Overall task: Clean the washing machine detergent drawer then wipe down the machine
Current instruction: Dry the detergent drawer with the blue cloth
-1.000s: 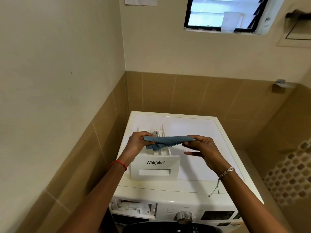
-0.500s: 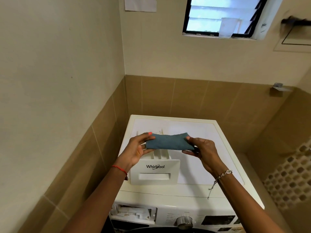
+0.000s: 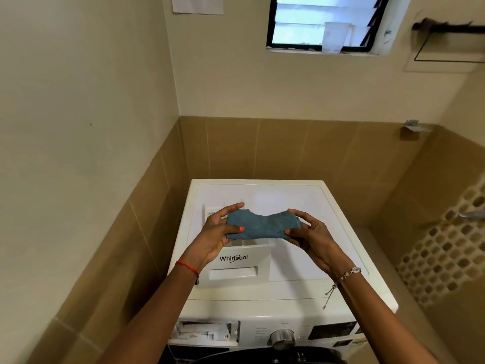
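Where the head camera looks: down over both forearms at a white washing machine set in a tiled corner.
Cloth: a blue cloth is held flat between the two hands, above the machine's top, its upper edge dipping in the middle.
Left hand: the left hand pinches the cloth's left end, with the thumb across the front and the fingers behind.
Right hand: the right hand grips the right end with curled fingers; how far they wrap behind the cloth cannot be seen.
Detergent drawer: the detergent drawer lies on the left part of the machine's top, and its "Whirlpool" front panel faces the camera.
Hidden: the drawer's compartments sit behind the cloth and hands, so only a back corner and a strip of dividers show.
Drawer slot: the open slot is at the front panel's upper left, its inside dim and hard to read.
Controls: a round dial sits beside small print too blurred to read.
Cut off: the door glass and both elbows run out of the bottom edge.
Wrists: a red thread is on the left wrist, and a beaded bracelet is on the right.
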A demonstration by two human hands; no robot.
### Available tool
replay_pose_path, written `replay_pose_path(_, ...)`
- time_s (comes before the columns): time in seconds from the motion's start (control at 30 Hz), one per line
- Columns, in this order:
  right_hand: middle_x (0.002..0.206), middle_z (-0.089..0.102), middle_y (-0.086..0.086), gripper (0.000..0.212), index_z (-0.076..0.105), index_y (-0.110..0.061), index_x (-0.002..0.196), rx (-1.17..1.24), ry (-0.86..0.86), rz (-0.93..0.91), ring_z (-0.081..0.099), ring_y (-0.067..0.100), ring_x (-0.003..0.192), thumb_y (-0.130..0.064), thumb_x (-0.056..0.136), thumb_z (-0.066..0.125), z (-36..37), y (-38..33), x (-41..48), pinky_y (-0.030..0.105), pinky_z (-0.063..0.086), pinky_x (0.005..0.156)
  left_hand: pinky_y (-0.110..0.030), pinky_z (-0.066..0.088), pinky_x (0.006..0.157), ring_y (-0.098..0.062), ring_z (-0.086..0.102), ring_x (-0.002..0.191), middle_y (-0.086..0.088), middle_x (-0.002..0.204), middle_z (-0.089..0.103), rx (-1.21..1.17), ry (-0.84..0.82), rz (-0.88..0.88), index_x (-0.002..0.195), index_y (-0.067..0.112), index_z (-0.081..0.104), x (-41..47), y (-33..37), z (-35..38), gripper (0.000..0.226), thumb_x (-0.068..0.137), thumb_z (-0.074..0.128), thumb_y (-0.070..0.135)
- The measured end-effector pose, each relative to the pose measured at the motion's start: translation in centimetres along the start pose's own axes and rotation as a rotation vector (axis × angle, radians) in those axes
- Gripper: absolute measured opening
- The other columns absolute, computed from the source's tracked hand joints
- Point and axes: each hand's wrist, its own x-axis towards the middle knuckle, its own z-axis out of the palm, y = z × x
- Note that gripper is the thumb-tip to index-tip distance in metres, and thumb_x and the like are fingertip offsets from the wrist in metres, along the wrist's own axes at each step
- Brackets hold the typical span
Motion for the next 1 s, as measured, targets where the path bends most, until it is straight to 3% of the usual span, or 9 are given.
replay_pose_path(0.17, 0.106, 0.065, 0.013, 0.055, 0.057, -0.018, 0.121, 0.032, 0.061, -0.007, 0.064, 0.03, 0.093, 0.017, 0.078, 0.058, -2.8, -0.1, -2.1, 0.033, 0.059, 0.075, -0.033, 0.054, 0.085, -0.029, 0.056, 0.116, -0.009, 0.123, 0.058, -0.009, -0.115, -0.005, 0.109, 0.019, 0.064, 0.7, -0.6, 2.5, 0.054, 0.076, 0.056, -0.023)
replay_pose_path(0.27, 0.097, 0.072, 0.008, 0.049, 0.055, -0.022, 0.123, 0.071, 0.162, -0.018, 0.069, 0.022, 0.087, 0.0, 0.08, 0.066, -5.5, -0.5, -4.2, 0.03, 0.059, 0.075, -0.034, 0.054, 0.085, -0.029, 0.058, 0.114, -0.011, 0.124, 0.06, -0.001, -0.2, -0.016, 0.111, 0.016, 0.063, 1.5, -1.4, 5.8, 0.045, 0.079, 0.057, -0.016)
replay_pose_path(0.43, 0.089, 0.073, 0.007, 0.046, 0.056, -0.007, 0.124, 0.177, 0.421, -0.043, 0.071, 0.014, 0.072, -0.002, 0.08, 0.067, -12.1, -1.3, -8.7, 0.025, 0.059, 0.062, -0.021, 0.057, 0.072, -0.015, 0.066, 0.094, -0.001, 0.104, 0.069, 0.121, -0.312, -0.01, 0.104, 0.015, 0.063, 1.8, -3.7, 14.6, 0.03, 0.083, 0.059, -0.006)
replay_pose_path(0.53, 0.085, 0.073, 0.005, 0.041, 0.057, -0.005, 0.122, 0.211, 0.557, -0.071, 0.071, 0.013, 0.067, 0.002, 0.082, 0.064, -17.0, -1.8, -12.8, 0.023, 0.058, 0.06, -0.021, 0.057, 0.069, -0.011, 0.068, 0.085, -0.001, 0.096, 0.071, 0.158, -0.412, -0.058, 0.105, 0.012, 0.063, 1.7, -6.1, 20.7, 0.029, 0.083, 0.059, -0.007)
replay_pose_path(0.7, 0.07, 0.073, -0.003, 0.038, 0.058, -0.003, 0.12, 0.197, 0.766, -0.119, 0.07, 0.009, 0.061, 0.006, 0.083, 0.061, -25.9, -2.8, -21.7, 0.019, 0.056, 0.054, -0.021, 0.057, 0.068, -0.009, 0.068, 0.084, -0.006, 0.104, 0.068, 0.22, -0.584, -0.152, 0.118, 0.01, 0.059, 0.3, -11.3, 32.2, 0.041, 0.08, 0.061, -0.007)
replay_pose_path(0.9, 0.064, 0.072, -0.006, 0.036, 0.058, -0.001, 0.117, 0.204, 1.034, -0.175, 0.067, 0.005, 0.055, 0.011, 0.083, 0.056, -35.5, -1.9, -34.0, 0.018, 0.053, 0.049, -0.024, 0.058, 0.069, -0.011, 0.071, 0.072, -0.008, 0.087, 0.071, 0.243, -0.744, -0.301, 0.137, 0.009, 0.041, -4.3, -18.7, 46.5, 0.066, 0.078, 0.063, -0.01)
replay_pose_path(1.0, 0.059, 0.07, -0.007, 0.034, 0.057, -0.002, 0.115, 0.203, 1.176, -0.189, 0.065, 0.005, 0.051, 0.012, 0.084, 0.054, -39.3, -1.5, -40.5, 0.018, 0.054, 0.048, -0.022, 0.058, 0.065, -0.008, 0.07, 0.065, -0.002, 0.069, 0.072, 0.293, -0.845, -0.339, 0.137, 0.003, 0.04, -7.8, -22.5, 53.1, 0.063, 0.08, 0.061, -0.012)
